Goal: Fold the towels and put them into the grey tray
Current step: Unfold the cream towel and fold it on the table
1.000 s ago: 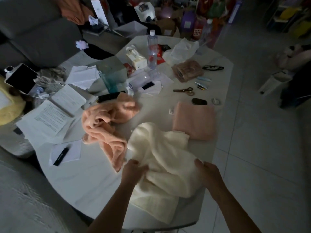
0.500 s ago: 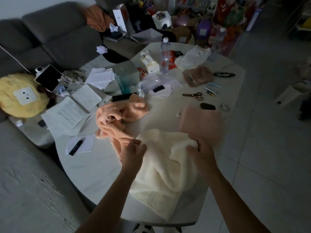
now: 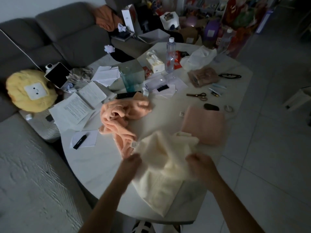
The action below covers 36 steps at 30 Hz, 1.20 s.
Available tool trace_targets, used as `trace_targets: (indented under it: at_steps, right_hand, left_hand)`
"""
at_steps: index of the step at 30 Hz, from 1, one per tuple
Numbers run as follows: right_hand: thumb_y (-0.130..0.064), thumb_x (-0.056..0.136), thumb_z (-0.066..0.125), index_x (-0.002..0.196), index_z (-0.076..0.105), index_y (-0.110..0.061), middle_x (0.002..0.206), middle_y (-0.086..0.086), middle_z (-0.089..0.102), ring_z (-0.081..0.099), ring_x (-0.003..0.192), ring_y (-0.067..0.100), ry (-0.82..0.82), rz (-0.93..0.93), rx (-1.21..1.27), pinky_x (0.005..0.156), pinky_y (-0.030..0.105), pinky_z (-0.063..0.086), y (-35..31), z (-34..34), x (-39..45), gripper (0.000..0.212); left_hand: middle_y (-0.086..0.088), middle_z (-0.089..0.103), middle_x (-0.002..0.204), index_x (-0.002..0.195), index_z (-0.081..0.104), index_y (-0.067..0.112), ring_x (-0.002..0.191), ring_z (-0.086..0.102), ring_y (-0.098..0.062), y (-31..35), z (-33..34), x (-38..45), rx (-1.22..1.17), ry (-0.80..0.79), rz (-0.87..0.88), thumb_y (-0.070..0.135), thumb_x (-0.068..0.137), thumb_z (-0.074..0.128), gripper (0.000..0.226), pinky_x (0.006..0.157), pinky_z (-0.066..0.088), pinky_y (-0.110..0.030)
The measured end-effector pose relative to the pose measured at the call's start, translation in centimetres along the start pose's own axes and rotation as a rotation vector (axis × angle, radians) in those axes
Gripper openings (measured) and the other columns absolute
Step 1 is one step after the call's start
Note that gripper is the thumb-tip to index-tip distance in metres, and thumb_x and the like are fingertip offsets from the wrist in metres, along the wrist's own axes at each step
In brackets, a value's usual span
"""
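A cream towel (image 3: pixel 161 167) lies bunched on the near part of the white table (image 3: pixel 94 165), its lower end hanging over the front edge. My left hand (image 3: pixel 132 161) grips its left side and my right hand (image 3: pixel 198 163) grips its right side; both are motion-blurred. A crumpled peach towel (image 3: pixel 121 120) lies to the left, beyond my left hand. A folded pink towel (image 3: pixel 204 125) lies flat to the right, beyond my right hand. A grey tray (image 3: pixel 154 36) stands behind the table's far end.
Papers (image 3: pixel 75 108), a black pen (image 3: pixel 80 142), a green-tinted clear container (image 3: pixel 131 78), a water bottle (image 3: pixel 170 55), scissors (image 3: pixel 197 95) and glasses (image 3: pixel 229 76) crowd the table's far half. A grey sofa (image 3: pixel 50 41) with a yellow plush (image 3: pixel 28 91) stands left. Tiled floor lies right.
Both hands pulled back toward me along the cream towel and now grip it lower down, with the towel raised into a peak between them. The camera view also shifted.
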State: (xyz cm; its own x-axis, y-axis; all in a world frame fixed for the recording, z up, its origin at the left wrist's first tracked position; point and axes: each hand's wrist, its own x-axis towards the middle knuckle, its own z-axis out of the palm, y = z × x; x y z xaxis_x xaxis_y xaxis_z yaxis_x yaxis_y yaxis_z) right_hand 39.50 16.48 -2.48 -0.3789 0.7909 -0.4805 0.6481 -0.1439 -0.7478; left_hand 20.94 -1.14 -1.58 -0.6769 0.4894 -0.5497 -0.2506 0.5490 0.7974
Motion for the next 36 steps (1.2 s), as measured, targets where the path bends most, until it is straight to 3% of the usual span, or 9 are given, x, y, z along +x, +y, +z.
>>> trace_targets:
  at_steps: [4, 7, 10, 14, 20, 24, 27, 31, 36]
  right_hand:
    - [-0.024, 0.086, 0.057, 0.076, 0.065, -0.010, 0.080, 0.011, 0.066, 0.063, 0.077, 0.024, -0.176, 0.221, -0.290, 0.065, 0.029, 0.044, 7.2, 0.1, 0.3, 0.019]
    - [-0.027, 0.087, 0.057, 0.088, 0.065, -0.013, 0.090, 0.009, 0.066, 0.064, 0.084, 0.025, -0.115, 0.197, -0.354, 0.071, 0.033, 0.049, 7.4, -0.2, 1.5, 0.016]
    - [-0.027, 0.087, 0.060, 0.109, 0.065, -0.010, 0.109, 0.015, 0.063, 0.061, 0.102, 0.034, 0.011, 0.009, -0.427, 0.080, 0.036, 0.049, 5.0, 0.5, 3.4, 0.028]
    - [-0.049, 0.081, 0.070, 0.137, 0.048, -0.017, 0.139, 0.009, 0.049, 0.048, 0.126, 0.031, -0.038, -0.181, -0.526, 0.102, 0.040, 0.042, 1.5, 4.0, 5.5, 0.068]
    - [-0.083, 0.052, 0.064, 0.149, 0.018, -0.024, 0.133, 0.010, 0.049, 0.048, 0.123, 0.033, 0.030, 0.148, -0.544, 0.097, 0.045, 0.045, -0.3, 8.3, 6.1, 0.122]
    - [-0.067, 0.066, 0.067, 0.119, 0.064, -0.018, 0.114, 0.008, 0.069, 0.065, 0.109, 0.028, -0.088, 0.206, -0.374, 0.097, 0.041, 0.050, -0.1, 7.1, 6.0, 0.072]
    - [-0.044, 0.078, 0.070, 0.111, 0.070, -0.016, 0.107, 0.007, 0.073, 0.067, 0.104, 0.026, -0.036, 0.056, -0.257, 0.091, 0.039, 0.052, -1.3, 5.0, 5.3, 0.043]
    - [-0.045, 0.071, 0.070, 0.101, 0.067, -0.026, 0.091, -0.009, 0.071, 0.067, 0.089, 0.021, 0.085, -0.166, -0.189, 0.080, 0.038, 0.055, -3.6, 1.1, 3.6, 0.035]
    - [-0.056, 0.070, 0.063, 0.094, 0.066, -0.028, 0.090, -0.006, 0.069, 0.067, 0.090, 0.024, -0.087, -0.095, -0.578, 0.075, 0.032, 0.050, -1.9, 0.1, 2.7, 0.037]
  left_hand:
    - [-0.007, 0.066, 0.117, 0.134, 0.056, 0.011, 0.099, 0.063, -0.017, -8.7, 1.7, -2.0, 0.432, -0.405, -0.202, 0.013, 0.094, 0.060, 0.041, 0.094, 0.049, -0.029]
    - [-0.001, 0.067, 0.113, 0.115, 0.067, 0.022, 0.091, 0.067, -0.008, -9.0, 1.5, -2.1, 0.450, -0.624, -0.265, 0.021, 0.093, 0.060, 0.024, 0.079, 0.054, -0.022]
    - [-0.004, 0.069, 0.099, 0.101, 0.067, 0.021, 0.074, 0.065, -0.008, -8.7, 0.8, -0.3, 0.329, -0.261, -0.142, 0.013, 0.096, 0.055, 0.015, 0.066, 0.054, -0.024]
    - [-0.012, 0.046, 0.129, 0.132, 0.042, 0.022, 0.106, 0.057, -0.033, -9.2, -0.5, 2.0, 0.144, 0.300, -0.290, 0.041, 0.088, 0.069, 0.054, 0.083, 0.055, -0.045]
    - [-0.008, 0.069, 0.078, 0.106, 0.063, 0.008, 0.056, 0.062, -0.020, -8.2, 0.2, 3.3, -0.283, -0.048, -0.541, 0.045, 0.079, 0.077, 0.048, 0.047, 0.041, -0.024]
    - [-0.007, 0.062, 0.057, 0.103, 0.064, 0.005, 0.038, 0.051, -0.016, -5.9, 2.1, 3.5, -0.377, -0.114, -0.516, 0.016, 0.083, 0.073, 0.025, 0.038, 0.034, -0.019]
    - [-0.011, 0.069, 0.072, 0.109, 0.069, 0.000, 0.055, 0.062, -0.021, -2.9, 1.0, 4.1, -0.440, 0.036, -0.201, -0.001, 0.085, 0.062, 0.024, 0.045, 0.046, -0.023]
    - [-0.016, 0.071, 0.088, 0.103, 0.072, 0.011, 0.076, 0.067, -0.025, 0.4, -3.2, 3.7, -0.345, -0.027, 0.158, 0.014, 0.075, 0.066, 0.028, 0.065, 0.054, -0.035]
    - [-0.014, 0.070, 0.103, 0.104, 0.069, 0.021, 0.093, 0.068, -0.033, -3.9, -3.5, 2.3, -0.062, -0.089, -0.201, 0.026, 0.091, 0.062, 0.015, 0.072, 0.058, -0.041]
